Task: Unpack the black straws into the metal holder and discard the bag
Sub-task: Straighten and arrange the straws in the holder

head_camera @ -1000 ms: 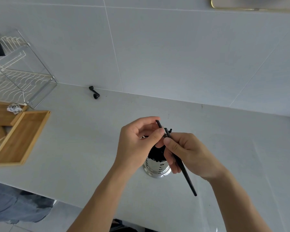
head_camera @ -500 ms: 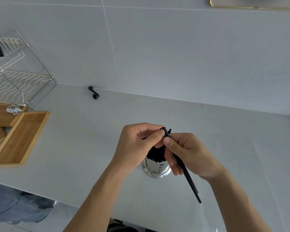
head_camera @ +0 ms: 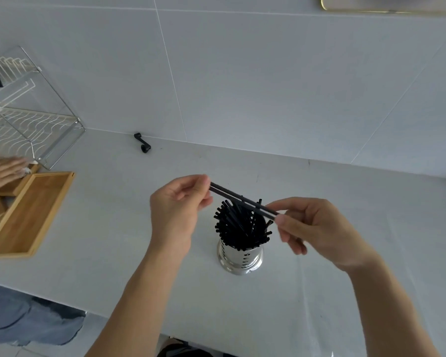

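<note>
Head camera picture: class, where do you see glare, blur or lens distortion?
Head view: glare gleams on the metal holder. Motion blur smears another person's hand at the left edge, while the left hand and right hand, pinching the black straws, stay fairly sharp. Wide-angle distortion tilts the dish rack and splays the wall tile seams. Lighting is soft, shadows faint.

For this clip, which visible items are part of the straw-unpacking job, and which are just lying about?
Part of the job:
left hand
right hand
held black straws
metal holder

Lying about:
wooden tray
dish rack
small black crank
</note>
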